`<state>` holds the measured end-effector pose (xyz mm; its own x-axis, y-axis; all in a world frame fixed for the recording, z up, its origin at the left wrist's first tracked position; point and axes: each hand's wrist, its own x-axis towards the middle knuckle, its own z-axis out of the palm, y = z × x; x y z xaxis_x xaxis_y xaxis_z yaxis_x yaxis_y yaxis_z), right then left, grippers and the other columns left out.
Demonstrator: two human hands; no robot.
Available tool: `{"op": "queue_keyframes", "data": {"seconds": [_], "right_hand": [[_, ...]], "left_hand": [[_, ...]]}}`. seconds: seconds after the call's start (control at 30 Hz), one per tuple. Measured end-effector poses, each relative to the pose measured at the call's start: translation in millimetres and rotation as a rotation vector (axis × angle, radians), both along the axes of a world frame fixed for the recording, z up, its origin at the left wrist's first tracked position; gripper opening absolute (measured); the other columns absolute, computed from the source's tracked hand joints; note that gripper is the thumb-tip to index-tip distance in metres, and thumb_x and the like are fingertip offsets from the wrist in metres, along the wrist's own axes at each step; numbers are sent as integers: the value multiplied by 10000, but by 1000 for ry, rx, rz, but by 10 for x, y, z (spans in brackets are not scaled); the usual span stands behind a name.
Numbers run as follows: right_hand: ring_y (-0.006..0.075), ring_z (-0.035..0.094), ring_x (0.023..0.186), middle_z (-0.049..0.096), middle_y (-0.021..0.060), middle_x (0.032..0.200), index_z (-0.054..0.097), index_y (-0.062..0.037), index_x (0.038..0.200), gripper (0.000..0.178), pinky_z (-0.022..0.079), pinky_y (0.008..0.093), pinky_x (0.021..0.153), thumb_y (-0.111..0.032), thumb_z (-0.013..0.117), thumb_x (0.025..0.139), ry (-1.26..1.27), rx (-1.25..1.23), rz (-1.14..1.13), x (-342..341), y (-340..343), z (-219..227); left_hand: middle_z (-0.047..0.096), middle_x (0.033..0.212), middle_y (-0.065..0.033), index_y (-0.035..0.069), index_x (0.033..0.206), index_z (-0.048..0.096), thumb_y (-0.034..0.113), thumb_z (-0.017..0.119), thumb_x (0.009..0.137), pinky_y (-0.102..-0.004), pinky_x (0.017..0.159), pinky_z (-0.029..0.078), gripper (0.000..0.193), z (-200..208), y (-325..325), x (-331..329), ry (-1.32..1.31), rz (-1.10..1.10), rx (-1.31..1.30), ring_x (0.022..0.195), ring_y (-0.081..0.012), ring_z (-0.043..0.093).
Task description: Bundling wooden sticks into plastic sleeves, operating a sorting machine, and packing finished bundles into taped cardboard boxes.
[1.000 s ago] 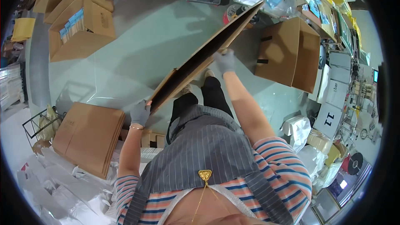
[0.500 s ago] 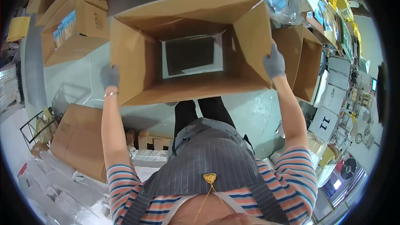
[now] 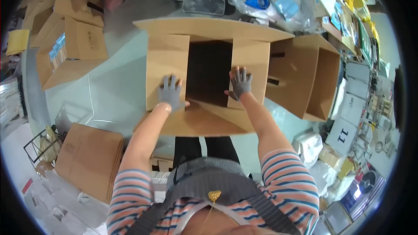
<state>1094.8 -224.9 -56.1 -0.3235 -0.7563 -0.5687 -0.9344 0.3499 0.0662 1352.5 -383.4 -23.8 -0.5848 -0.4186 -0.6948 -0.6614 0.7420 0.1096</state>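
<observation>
A large brown cardboard box (image 3: 209,28) stands in front of me. Its left and right flaps lie folded inward, with a dark gap between them. The far and near flaps spread outward. My left hand (image 3: 171,93), in a grey glove with bare fingertips, lies on the left flap with its fingers spread. On the right flap, my right hand (image 3: 240,82), gloved the same way, is also spread flat near the inner edge. Neither hand grips anything. The box's bottom is hidden in shadow.
Another open carton (image 3: 300,69) stands close on the right. A carton of packed papers (image 3: 74,45) sits at the left. Flattened cardboard sheets (image 3: 89,154) lean at the lower left. Beyond the box are a blue tape dispenser (image 3: 260,2) and a dark flat plate (image 3: 204,0).
The box has gone from being held open by its sides to standing with its side flaps folded in. Both hands have moved inward and now lie on those flaps.
</observation>
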Motion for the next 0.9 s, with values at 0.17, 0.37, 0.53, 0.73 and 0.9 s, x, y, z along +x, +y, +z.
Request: {"op": "queue_keyframes", "data": {"seconds": [0.17, 0.37, 0.53, 0.73, 0.9], "right_hand": [[397, 180, 1388, 266, 183, 1493, 395, -9, 1374, 842, 182, 529, 1118, -555, 613, 772, -176, -176, 239, -441, 234, -57], [385, 548, 1097, 563, 186, 1215, 528, -6, 1243, 622, 433, 445, 964, -341, 705, 749, -387, -526, 196, -656, -377, 606], [322, 407, 1281, 430, 183, 1390, 404, -83, 1379, 763, 367, 443, 1017, -509, 647, 796, -164, -615, 202, -948, -2167, 1687], [369, 354, 1320, 359, 218, 1434, 314, -31, 1422, 845, 286, 513, 1054, -530, 609, 806, -326, -438, 255, -6, -1042, 696], [481, 179, 1375, 180, 310, 1483, 207, 45, 1438, 893, 120, 655, 1053, -505, 571, 836, -145, -640, 93, 343, -497, -178]], "left_hand": [[168, 1498, -273, 101, 1488, 157, 695, 549, 763, -565, 1103, 179, 1016, 1068, 315, 617, -76, -137, 575, 1372, -464, 180], [385, 1415, -226, 60, 1320, 481, 654, 623, 709, -555, 1099, 199, 864, 558, -241, 465, 305, -161, 274, 1324, -356, 343], [215, 1471, -280, -4, 1414, 307, 686, 648, 668, -595, 1094, 180, 1072, -50, -489, -15, 110, 371, -387, 1382, -393, 212], [297, 1447, -254, -39, 1430, 230, 450, 698, 787, -468, 1040, 348, 933, -577, -117, 529, 772, 1512, -493, 1334, -374, 300], [601, 1121, -138, -79, 1310, 417, 345, 593, 895, -354, 915, 437, 619, -794, -108, 513, 1009, 1410, -173, 1052, -266, 556]]}}
